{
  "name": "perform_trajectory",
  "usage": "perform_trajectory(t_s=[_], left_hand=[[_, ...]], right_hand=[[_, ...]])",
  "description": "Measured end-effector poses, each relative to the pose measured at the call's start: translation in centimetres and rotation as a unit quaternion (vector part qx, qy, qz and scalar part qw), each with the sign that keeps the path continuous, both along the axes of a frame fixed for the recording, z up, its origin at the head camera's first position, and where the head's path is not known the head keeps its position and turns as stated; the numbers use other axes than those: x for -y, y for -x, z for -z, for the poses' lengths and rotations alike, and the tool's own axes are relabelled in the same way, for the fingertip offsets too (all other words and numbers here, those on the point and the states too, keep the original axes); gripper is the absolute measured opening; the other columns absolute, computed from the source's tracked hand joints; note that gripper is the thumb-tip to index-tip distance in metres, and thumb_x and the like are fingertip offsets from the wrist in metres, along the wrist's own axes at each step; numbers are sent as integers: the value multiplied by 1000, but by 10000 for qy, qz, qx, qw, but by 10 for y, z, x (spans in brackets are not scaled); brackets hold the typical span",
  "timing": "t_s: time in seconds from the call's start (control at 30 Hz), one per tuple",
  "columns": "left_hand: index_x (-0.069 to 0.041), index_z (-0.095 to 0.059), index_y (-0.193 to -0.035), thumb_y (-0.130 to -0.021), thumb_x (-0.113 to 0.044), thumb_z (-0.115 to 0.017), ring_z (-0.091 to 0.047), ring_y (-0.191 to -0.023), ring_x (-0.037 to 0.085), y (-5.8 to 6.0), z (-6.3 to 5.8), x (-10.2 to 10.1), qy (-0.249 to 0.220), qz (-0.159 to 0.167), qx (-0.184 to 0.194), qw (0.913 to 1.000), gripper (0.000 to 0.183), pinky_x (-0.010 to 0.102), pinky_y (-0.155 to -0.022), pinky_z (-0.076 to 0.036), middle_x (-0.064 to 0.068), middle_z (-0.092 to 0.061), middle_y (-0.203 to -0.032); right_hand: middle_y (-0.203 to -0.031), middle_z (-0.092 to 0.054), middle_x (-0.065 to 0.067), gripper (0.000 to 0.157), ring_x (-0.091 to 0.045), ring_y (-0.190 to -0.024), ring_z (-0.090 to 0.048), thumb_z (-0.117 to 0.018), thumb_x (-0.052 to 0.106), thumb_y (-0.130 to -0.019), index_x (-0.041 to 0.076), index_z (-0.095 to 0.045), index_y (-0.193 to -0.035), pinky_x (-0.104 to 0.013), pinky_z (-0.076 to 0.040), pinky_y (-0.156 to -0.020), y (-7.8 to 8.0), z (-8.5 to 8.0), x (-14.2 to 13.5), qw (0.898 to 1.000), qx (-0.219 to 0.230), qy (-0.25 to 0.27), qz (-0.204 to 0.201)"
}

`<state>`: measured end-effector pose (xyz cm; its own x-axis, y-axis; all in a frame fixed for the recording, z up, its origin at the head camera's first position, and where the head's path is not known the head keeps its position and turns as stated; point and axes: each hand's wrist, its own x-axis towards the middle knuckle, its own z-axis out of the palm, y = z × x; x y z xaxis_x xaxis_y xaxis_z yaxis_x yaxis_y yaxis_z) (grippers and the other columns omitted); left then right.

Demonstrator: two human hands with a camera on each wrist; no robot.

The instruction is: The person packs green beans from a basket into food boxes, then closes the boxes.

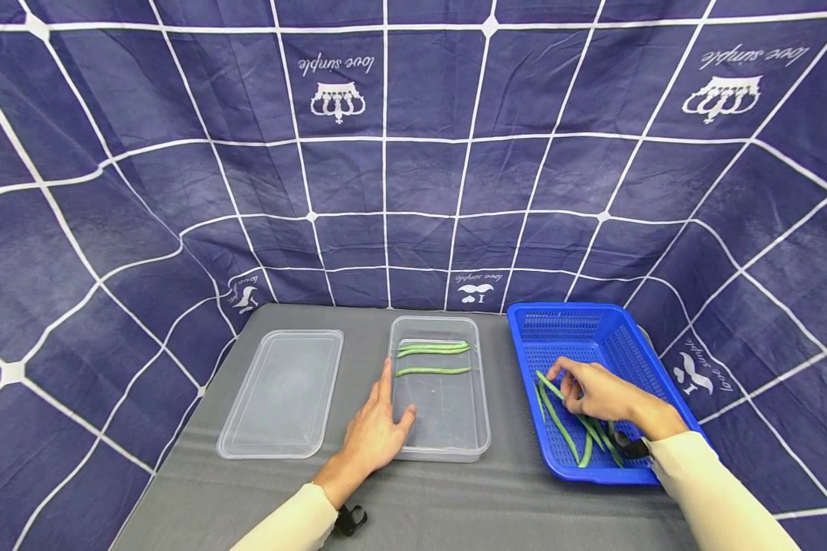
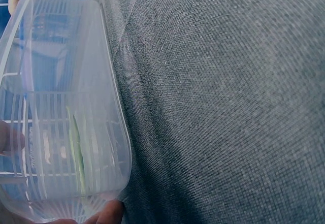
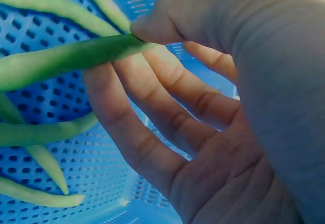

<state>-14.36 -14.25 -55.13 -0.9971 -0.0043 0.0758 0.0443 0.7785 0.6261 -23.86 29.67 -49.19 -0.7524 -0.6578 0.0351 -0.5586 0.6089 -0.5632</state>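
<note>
My right hand (image 1: 596, 394) pinches a green bean (image 3: 66, 56) between thumb and fingertips, over the blue basket (image 1: 565, 476). More green beans (image 1: 558, 421) lie loosely across the basket's near half, below and beside that hand. My left hand (image 1: 375, 428) rests at the left side of a clear plastic container (image 1: 441, 448), its fingers fairly straight along the outer wall and the thumb spread over the rim. Inside the container, green beans (image 1: 433, 372) lie crosswise toward the far end. Through the clear wall, a bean (image 2: 76, 148) shows in the left wrist view.
A clear flat lid (image 1: 282, 394) lies on the grey cloth-covered table (image 1: 455, 505), left of the container. The basket stands to the container's right, with raised perforated walls. A dark blue checked curtain (image 1: 427, 176) closes off the back and both sides.
</note>
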Motion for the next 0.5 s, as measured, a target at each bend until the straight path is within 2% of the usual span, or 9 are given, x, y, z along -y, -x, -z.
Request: perform_trajectory(t_s=[0.17, 0.27, 0.5], left_hand=[[-17, -16, -189, -108, -40, -76, -76, -134, 54, 1, 0, 1, 15, -7, -37, 10000, 103, 70, -97, -64, 19, -60, -172], [-17, -16, -189, -108, -40, -76, -75, -136, 53, 1, 0, 1, 22, -9, -62, 10000, 103, 70, -98, -64, 19, -60, -172], [-16, -16, -189, -108, -40, -75, -75, -137, 52, -1, -1, 0, 14, 4, -59, 10000, 102, 70, -99, -64, 19, -60, -172]], right_hand=[[-92, -73, 7, 50, 4, -81, -67, -83, -11, -83, 6, -69, -127, -33, -62, -74, -1, -6, 6, 9991, -371, -3, 196], [-93, -73, 7, 49, 3, -81, -68, -84, -10, -85, 6, -69, -129, -34, -63, -74, -3, -11, 9, 9983, -467, 58, 337], [-94, -71, 6, 52, 0, -80, -63, -84, -10, -84, 6, -68, -131, -25, -54, -70, -8, -25, 20, 9948, -777, 34, 654]])
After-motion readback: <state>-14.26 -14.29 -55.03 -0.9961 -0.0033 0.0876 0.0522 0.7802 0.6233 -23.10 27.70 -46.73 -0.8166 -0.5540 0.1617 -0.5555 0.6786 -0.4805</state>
